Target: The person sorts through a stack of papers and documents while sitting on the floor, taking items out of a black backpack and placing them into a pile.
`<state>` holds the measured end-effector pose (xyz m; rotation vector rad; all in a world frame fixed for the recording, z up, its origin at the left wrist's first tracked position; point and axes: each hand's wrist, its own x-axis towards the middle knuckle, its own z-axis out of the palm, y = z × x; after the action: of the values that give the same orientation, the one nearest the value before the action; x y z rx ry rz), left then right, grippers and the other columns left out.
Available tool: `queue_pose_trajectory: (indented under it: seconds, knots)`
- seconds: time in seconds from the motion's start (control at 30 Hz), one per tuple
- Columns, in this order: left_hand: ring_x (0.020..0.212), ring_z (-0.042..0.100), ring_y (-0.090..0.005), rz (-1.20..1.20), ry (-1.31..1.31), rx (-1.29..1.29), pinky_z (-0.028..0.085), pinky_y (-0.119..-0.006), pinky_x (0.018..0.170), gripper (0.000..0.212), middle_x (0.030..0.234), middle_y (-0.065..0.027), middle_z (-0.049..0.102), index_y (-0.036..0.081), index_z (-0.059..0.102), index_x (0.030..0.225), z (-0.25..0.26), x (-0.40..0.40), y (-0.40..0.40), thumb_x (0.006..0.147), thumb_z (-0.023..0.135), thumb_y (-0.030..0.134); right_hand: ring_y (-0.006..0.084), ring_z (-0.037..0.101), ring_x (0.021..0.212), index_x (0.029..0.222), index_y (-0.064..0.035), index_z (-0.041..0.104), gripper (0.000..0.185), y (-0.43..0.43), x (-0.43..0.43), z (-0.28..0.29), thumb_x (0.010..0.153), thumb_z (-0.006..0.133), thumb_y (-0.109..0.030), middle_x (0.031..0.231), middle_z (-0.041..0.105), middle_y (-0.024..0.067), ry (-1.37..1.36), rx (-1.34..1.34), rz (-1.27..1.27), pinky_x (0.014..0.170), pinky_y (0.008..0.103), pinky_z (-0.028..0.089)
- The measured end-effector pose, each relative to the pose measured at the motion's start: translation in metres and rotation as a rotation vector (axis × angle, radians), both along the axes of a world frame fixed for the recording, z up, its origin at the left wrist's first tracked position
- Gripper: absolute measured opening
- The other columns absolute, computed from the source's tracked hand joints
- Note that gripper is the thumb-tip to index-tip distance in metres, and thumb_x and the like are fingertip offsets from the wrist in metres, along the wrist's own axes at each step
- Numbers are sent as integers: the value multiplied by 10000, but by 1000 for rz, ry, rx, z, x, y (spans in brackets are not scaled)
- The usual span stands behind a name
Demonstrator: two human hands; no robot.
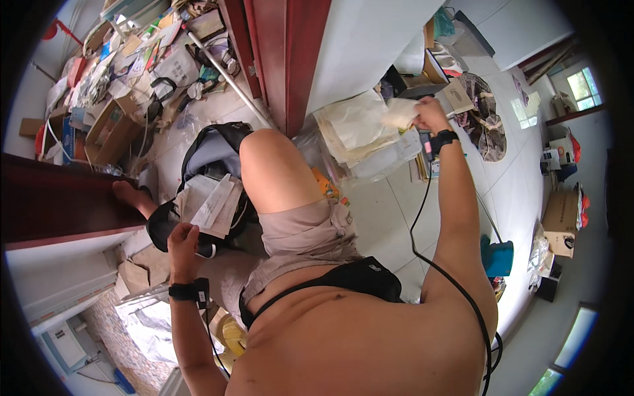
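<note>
My left hand [182, 245] pinches the edge of a fanned bundle of thin paper sheets [214, 205]. Those sheets lie over the mouth of a black bag with a grey lining [210, 156], beside my bent knee. Out to the right, my right hand [430, 115] grips a pale sheet of paper [398, 113], blurred by motion. Beneath that sheet, a flat stack of yellowed papers [349, 131] rests on the tiled floor with clear plastic around it. Each wrist carries a black band with a cable.
A heap of papers, boxes and bags [143, 64] covers the floor at upper left. A white pole [225, 74] leans by the dark red door frame [285, 59]. An open black box [421, 81] stands beyond my right hand, near a camouflage-patterned cloth item [488, 123]. A teal bin [498, 258] sits at right.
</note>
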<state>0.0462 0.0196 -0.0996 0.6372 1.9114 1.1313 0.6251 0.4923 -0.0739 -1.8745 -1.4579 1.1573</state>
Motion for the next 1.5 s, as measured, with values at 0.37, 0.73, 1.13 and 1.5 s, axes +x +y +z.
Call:
queue_pose_trajectory:
  seconds: [0.37, 0.73, 1.13, 1.5]
  knots:
    - [604, 547, -98, -13, 307, -8, 443, -287, 551, 180, 708, -14, 628, 1, 675, 930, -31, -9, -12, 905, 725, 172, 278, 751, 853, 1258, -29, 567, 333, 59, -24, -21, 986, 617, -214, 1116, 706, 132, 231, 25, -160, 595, 321, 580]
    - [1206, 598, -339, -564, 843, -179, 472, -425, 1010, 658, 1327, -125, 608, 108, 646, 1288, 3, 0, 12, 707, 857, 334, 145, 695, 880, 1291, -42, 586, 370, -65, -126, 19, 1005, 619, -274, 1049, 710, 96, -132, -270, 721, 779, 271, 542]
    - [1025, 681, -328, -384, 697, -54, 534, -375, 892, 359, 1126, -146, 681, 98, 656, 1249, -49, -18, 0, 910, 679, 217, 157, 674, 863, 1182, 7, 625, 272, -169, -331, 122, 941, 672, -111, 947, 728, 111, -95, 162, 1439, 805, 304, 532]
    - [944, 642, -115, 293, -344, 399, 533, -297, 860, 317, 1056, -15, 686, 20, 651, 1186, -15, -34, -3, 1079, 545, 299, 160, 631, 973, 1427, 60, 452, 708, -196, -467, -20, 869, 807, -193, 1374, 593, 206, 277, 241, 1245, 896, 283, 515]
